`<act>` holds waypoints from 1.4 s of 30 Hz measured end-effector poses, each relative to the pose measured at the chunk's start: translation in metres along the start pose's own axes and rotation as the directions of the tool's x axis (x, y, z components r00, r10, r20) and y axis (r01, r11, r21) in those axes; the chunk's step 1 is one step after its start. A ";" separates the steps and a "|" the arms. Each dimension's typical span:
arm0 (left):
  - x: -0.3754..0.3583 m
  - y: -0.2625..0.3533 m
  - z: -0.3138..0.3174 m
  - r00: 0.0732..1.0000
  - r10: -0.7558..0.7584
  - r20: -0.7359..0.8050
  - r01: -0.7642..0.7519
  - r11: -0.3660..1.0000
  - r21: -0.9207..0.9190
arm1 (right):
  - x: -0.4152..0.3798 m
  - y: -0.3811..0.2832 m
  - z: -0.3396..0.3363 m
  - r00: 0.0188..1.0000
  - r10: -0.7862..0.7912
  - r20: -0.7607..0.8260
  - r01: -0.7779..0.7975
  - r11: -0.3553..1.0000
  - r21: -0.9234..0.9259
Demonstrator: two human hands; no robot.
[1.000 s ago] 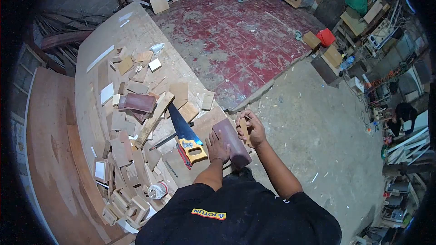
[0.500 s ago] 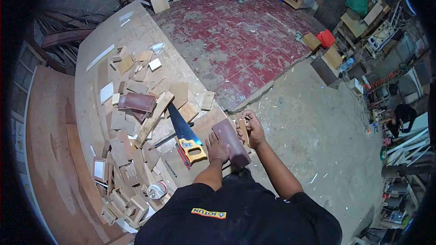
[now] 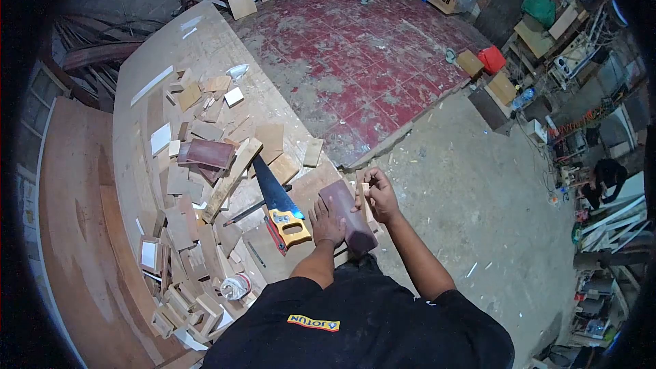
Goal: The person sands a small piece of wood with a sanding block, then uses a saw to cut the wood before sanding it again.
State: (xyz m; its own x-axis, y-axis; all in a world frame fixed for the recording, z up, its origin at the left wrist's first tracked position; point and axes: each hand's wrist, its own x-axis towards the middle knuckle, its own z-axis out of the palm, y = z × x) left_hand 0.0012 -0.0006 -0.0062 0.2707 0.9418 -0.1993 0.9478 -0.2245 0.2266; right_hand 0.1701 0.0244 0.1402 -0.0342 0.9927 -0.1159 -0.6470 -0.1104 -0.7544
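A dark reddish-brown wooden block (image 3: pixel 350 213) lies at the table's near edge, in front of my body. My left hand (image 3: pixel 329 226) rests on its left side, fingers stretched out and apart. On the other side, my right hand (image 3: pixel 383 198) is closed on a small light wooden piece (image 3: pixel 365 195), held upright against or very close to the block's right side. Whether the two touch cannot be made out. Left of my left hand lies a handsaw (image 3: pixel 277 195) with a yellow handle, its blade pointing away from me.
Many wood offcuts (image 3: pixel 181 222) cover the left of the worktable (image 3: pixel 253 82), with a white-lidded jar (image 3: pixel 236 286) near my body. A pencil (image 3: pixel 256 253) lies by the saw. To the right is a concrete floor (image 3: pixel 458 184), with red tiles (image 3: pixel 362 61) beyond.
My right hand has shifted slightly and its fingers have moved on the small wooden piece, which now shows a narrower side. My left hand and the block have barely moved.
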 end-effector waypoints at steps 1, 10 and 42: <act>0.000 0.000 0.000 1.000 0.000 -0.005 0.000 1.000 0.007 | 0.001 0.001 -0.002 1.000 -0.023 0.014 0.024 0.997 -0.068; -0.001 0.001 -0.005 1.000 0.005 0.016 -0.005 1.000 0.019 | 0.005 -0.007 -0.016 0.951 -0.235 -0.201 0.044 0.747 -0.664; 0.001 -0.001 -0.001 1.000 0.008 -0.007 -0.008 0.999 -0.037 | 0.006 0.016 -0.019 0.904 -0.363 -0.225 0.103 0.696 -0.711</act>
State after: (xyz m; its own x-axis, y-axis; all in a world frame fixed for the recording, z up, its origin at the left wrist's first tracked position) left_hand 0.0004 0.0005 -0.0055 0.2771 0.9418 -0.1905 0.9386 -0.2229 0.2633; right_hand 0.1733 0.0275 0.1151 0.3749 0.9267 0.0238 0.0878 -0.0100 -0.9961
